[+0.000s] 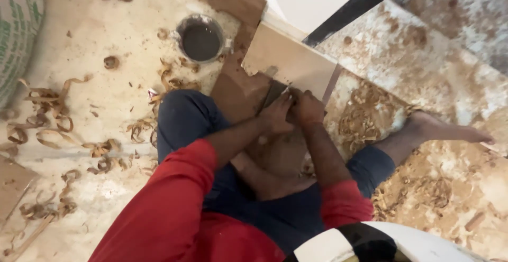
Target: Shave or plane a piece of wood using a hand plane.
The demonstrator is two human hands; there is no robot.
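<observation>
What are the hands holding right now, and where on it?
Both hands, left hand and right hand, close together on a small dark tool against the light wooden board; the exact grip cannot be told.

Head view, steeply downward, close

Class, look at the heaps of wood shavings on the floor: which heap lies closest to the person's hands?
The dense heap of shavings just right of the right hand, before the bare foot. The other curls lie scattered far off on the left.
</observation>
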